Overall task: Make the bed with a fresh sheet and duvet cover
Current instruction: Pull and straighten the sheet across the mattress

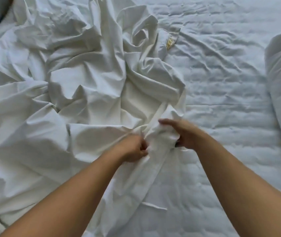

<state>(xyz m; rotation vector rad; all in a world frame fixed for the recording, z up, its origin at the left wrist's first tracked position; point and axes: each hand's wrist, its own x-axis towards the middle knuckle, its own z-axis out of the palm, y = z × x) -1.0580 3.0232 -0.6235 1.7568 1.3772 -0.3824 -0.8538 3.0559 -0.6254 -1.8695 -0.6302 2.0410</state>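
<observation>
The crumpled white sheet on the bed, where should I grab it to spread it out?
Probably the hemmed edge of the crumpled white sheet, coming from the right over the bare quilted mattress. There it lies flat and free, while the bunch your left hand and right hand grip is tangled folds.

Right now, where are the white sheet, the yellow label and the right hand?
white sheet point(88, 89): head view, on a crumpled fold.
yellow label point(170, 42): head view, on its middle.
right hand point(185, 135): head view, on the back of the hand.
</observation>
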